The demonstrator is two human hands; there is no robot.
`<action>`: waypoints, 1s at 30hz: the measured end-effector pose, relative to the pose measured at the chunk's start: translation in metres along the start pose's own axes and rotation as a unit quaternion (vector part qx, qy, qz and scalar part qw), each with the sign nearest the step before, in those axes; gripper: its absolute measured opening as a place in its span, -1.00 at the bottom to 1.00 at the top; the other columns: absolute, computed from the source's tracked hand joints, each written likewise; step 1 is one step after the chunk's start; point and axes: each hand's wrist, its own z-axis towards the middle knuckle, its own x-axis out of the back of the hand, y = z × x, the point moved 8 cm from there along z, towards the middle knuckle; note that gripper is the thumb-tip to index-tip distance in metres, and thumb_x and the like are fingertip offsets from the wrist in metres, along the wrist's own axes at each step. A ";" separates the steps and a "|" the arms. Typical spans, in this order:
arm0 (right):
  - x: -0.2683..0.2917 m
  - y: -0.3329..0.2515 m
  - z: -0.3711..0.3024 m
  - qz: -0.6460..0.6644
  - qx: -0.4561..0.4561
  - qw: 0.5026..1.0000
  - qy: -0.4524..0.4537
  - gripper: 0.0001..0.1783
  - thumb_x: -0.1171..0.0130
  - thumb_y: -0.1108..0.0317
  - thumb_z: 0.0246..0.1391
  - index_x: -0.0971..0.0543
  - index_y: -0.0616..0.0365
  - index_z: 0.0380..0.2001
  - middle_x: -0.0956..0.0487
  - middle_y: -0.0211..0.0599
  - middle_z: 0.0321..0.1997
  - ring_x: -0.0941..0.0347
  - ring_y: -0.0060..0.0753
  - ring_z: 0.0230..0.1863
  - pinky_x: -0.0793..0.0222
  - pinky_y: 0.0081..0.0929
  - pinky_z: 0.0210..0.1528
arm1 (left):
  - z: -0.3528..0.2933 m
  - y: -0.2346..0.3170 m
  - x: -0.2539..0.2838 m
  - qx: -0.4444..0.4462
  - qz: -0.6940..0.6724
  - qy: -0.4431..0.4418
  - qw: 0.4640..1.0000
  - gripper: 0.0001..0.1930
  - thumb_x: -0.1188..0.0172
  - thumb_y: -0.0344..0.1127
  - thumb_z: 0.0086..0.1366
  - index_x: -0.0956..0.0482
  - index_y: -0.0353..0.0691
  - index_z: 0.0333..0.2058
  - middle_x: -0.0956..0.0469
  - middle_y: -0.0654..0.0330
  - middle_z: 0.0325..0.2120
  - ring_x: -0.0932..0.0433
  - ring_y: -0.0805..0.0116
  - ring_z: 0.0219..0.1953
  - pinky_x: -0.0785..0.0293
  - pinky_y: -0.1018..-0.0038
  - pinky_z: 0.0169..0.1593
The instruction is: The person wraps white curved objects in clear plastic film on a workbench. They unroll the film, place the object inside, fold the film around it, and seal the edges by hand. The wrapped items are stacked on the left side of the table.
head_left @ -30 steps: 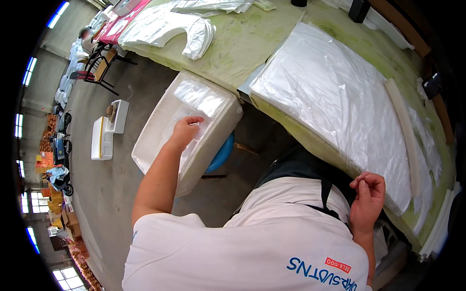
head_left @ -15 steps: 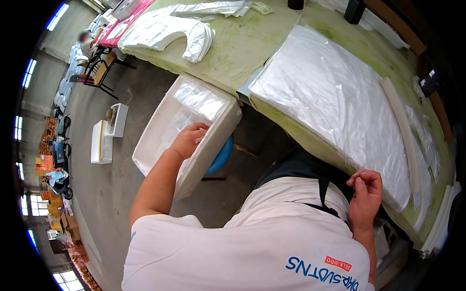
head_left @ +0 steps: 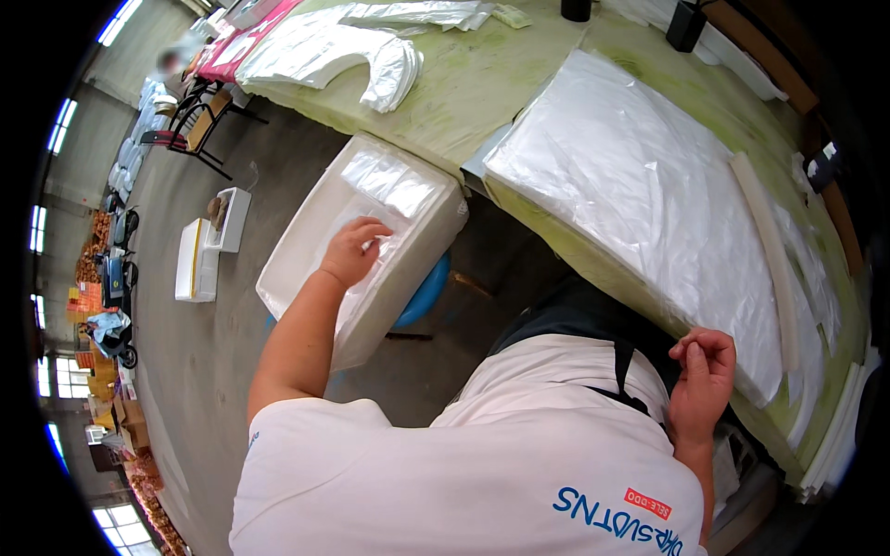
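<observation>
My left hand [head_left: 353,252] is inside a white foam box [head_left: 294,243], its fingers stretched out and apart over clear plastic [head_left: 345,222] in the box. A stack of shiny clear plastic packets [head_left: 394,183] fills the box's far end. By the table's near edge, my right hand [head_left: 703,375] is closed, thumb against curled fingers; whatever it may hold does not show. Beside it lies a broad pile of white, translucent plastic sheets [head_left: 640,195] on the green-covered table [head_left: 501,69].
A blue round stool [head_left: 425,295] shows under the foam box. More plastic film [head_left: 320,51] lies at the table's far left, and a long pale strip [head_left: 768,250] crosses the pile's right side. On the floor are small white boxes [head_left: 197,269]; a chair [head_left: 199,125] stands beyond.
My left hand has moved away from the box's right wall toward its middle, fingers more open. My right hand stays closed in nearly the same place. The whole view has shifted slightly.
</observation>
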 end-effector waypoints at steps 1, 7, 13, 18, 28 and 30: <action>0.002 0.000 0.000 -0.001 0.002 1.000 0.007 -0.88 -0.04 0.62 0.26 -0.44 0.19 -0.18 -0.51 -0.28 -0.18 -0.41 -0.52 -0.23 -0.42 -0.53 -0.09 | -0.004 -0.005 0.011 0.024 0.002 0.020 1.000 -0.78 -0.16 -0.56 0.13 -0.68 -0.12 -0.28 -0.63 0.16 -0.19 -0.60 0.11 -0.13 -0.56 0.28 -0.06; -0.007 0.007 0.002 0.019 -0.001 0.999 -0.035 -0.91 -0.02 0.55 0.32 -0.43 0.17 -0.14 -0.50 -0.28 -0.18 -0.41 -0.48 -0.24 -0.40 -0.50 -0.08 | -0.037 -0.014 0.004 0.027 0.044 -0.106 0.993 -0.86 -0.12 -0.50 0.13 -0.64 -0.12 -0.43 -0.62 0.22 -0.35 -0.60 0.16 -0.27 -0.56 0.34 -0.17; -0.013 0.006 0.002 0.019 -0.002 0.999 -0.051 -0.91 -0.02 0.55 0.31 -0.43 0.17 -0.15 -0.50 -0.28 -0.18 -0.41 -0.49 -0.23 -0.40 -0.50 -0.08 | -0.036 -0.016 -0.018 0.071 0.029 -0.116 0.990 -0.85 -0.12 -0.47 0.14 -0.66 -0.10 -0.39 -0.64 0.23 -0.34 -0.61 0.16 -0.24 -0.56 0.33 -0.14; -0.009 0.007 0.001 0.027 -0.006 0.999 -0.026 -0.87 -0.06 0.61 0.26 -0.44 0.18 -0.18 -0.50 -0.27 -0.19 -0.41 -0.52 -0.24 -0.42 -0.51 -0.09 | -0.034 -0.024 -0.004 0.078 0.087 -0.087 0.989 -0.91 -0.17 -0.44 0.14 -0.64 -0.11 -0.40 -0.62 0.21 -0.35 -0.61 0.16 -0.30 -0.56 0.33 -0.19; -0.014 0.001 -0.002 0.004 -0.004 0.999 -0.032 -0.88 -0.05 0.58 0.28 -0.44 0.16 -0.17 -0.50 -0.28 -0.20 -0.41 -0.50 -0.26 -0.42 -0.50 -0.12 | -0.027 -0.007 -0.019 0.001 0.028 -0.089 0.996 -0.88 -0.25 -0.42 0.19 -0.66 -0.10 -0.29 -0.59 0.18 -0.39 -0.60 0.19 -0.37 -0.56 0.35 -0.24; -0.010 -0.003 -0.003 0.010 0.004 1.000 -0.021 -0.88 -0.05 0.59 0.27 -0.43 0.16 -0.18 -0.49 -0.28 -0.22 -0.41 -0.50 -0.26 -0.42 -0.50 -0.12 | -0.026 -0.011 -0.005 0.036 0.016 -0.036 0.999 -0.88 -0.23 -0.44 0.19 -0.66 -0.12 -0.29 -0.57 0.18 -0.43 -0.58 0.23 -0.41 -0.54 0.39 -0.27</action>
